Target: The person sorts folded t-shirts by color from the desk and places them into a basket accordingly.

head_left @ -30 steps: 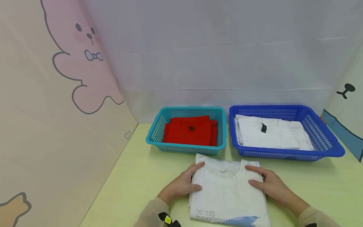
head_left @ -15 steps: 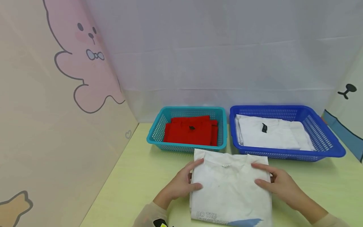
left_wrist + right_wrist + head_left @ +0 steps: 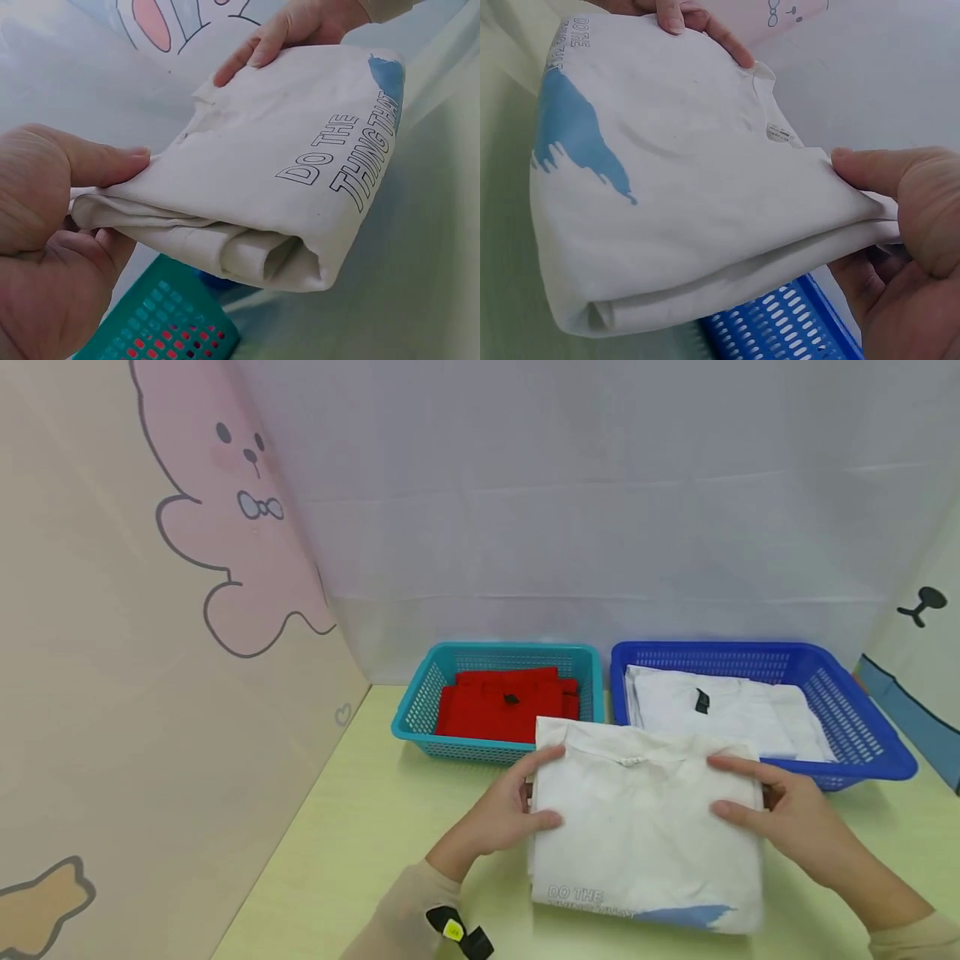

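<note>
A folded white T-shirt (image 3: 645,827) with "DO THE THING THAT" lettering and a blue print hangs between both hands, lifted off the table. My left hand (image 3: 506,810) grips its left edge, thumb on top and fingers underneath, as the left wrist view shows. At the opposite edge my right hand (image 3: 787,806) pinches the layers in the same way, plain in the right wrist view. The shirt's upper edge overlaps the front of the blue basket (image 3: 873,770) in the head view. Inside that basket lie folded white shirts (image 3: 787,718), one with a black label.
Left of the blue basket stands a teal basket (image 3: 465,749) holding folded red shirts (image 3: 502,710). Both baskets sit at the back of the pale yellow table (image 3: 360,827), against a white cloth backdrop (image 3: 562,527). A beige wall (image 3: 112,693) with cartoon figures borders the left side.
Both hands have raised the folded white T-shirt from the table and carried it forward and to the right, closer to the blue basket. The baskets have stayed in place.
</note>
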Motion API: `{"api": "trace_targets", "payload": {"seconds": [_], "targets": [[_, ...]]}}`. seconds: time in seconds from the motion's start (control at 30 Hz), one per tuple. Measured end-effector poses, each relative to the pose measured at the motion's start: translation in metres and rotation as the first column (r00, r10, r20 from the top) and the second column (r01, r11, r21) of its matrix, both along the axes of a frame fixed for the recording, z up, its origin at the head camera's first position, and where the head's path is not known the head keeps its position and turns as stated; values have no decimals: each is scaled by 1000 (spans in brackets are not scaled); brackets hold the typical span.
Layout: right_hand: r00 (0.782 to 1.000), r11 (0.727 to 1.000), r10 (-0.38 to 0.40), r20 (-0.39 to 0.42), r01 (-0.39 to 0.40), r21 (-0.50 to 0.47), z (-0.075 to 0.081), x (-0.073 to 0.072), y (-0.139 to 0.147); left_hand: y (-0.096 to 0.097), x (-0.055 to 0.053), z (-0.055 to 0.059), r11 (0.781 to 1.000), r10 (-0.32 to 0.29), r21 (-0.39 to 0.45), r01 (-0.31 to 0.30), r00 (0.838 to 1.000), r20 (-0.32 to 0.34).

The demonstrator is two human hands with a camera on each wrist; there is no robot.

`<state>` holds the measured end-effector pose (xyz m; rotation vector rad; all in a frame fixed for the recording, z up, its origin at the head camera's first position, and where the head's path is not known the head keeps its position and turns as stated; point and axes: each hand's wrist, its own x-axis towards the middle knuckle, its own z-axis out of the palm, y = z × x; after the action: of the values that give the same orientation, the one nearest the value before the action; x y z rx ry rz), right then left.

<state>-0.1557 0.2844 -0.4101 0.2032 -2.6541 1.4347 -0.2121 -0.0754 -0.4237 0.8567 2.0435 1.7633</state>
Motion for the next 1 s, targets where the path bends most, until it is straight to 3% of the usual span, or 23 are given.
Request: {"api": "trace_targets", "payload": {"seconds": [0.37,0.7,1.0], "targets": [[996,995,-94,7,93,45,24,-32,39,41,-43,32,1000,14,-24,-15,999,-34],[998,997,-53,32,55,-58,40,-71,75,76,-85,49,1000,1,-21,-3,997,-72],[996,990,-22,82,33,-139,47,-103,108,115,-120,60,999,28,-44,-25,998,58]]}}
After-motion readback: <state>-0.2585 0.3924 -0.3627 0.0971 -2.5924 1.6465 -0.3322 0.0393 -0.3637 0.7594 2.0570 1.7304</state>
